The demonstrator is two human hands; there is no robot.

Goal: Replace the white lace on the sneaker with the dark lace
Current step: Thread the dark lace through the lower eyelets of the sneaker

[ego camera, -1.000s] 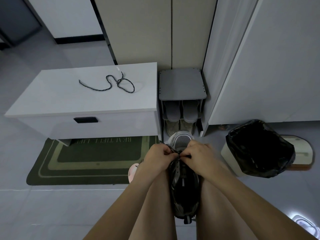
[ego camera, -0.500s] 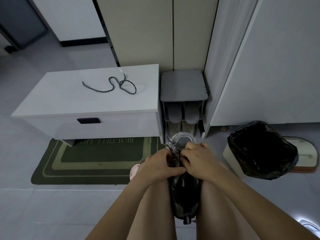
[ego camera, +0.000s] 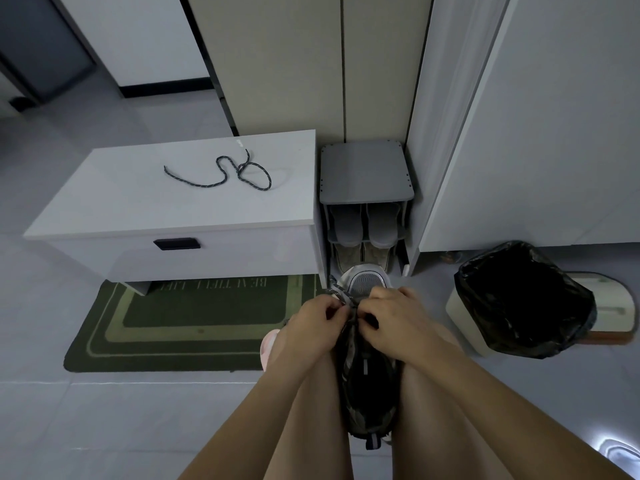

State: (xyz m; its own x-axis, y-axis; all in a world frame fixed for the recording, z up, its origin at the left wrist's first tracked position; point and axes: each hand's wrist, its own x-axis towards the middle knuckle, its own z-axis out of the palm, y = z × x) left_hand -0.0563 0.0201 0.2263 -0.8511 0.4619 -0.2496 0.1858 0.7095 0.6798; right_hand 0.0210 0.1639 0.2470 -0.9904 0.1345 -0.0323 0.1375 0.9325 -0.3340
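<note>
Threading looks under way: left grip (ego camera: 317, 323) and right grip (ego camera: 394, 320) are both closed on a speckled dark lace (ego camera: 341, 294) between them, with the sneaker (ego camera: 367, 393) wedged between the knees (ego camera: 426, 375) just below. A spare dark lace (ego camera: 221, 171) lies on the desk (ego camera: 138, 209), far ahead and left of the grips. Whether white lace remains is hidden; most lacing seems left
</note>
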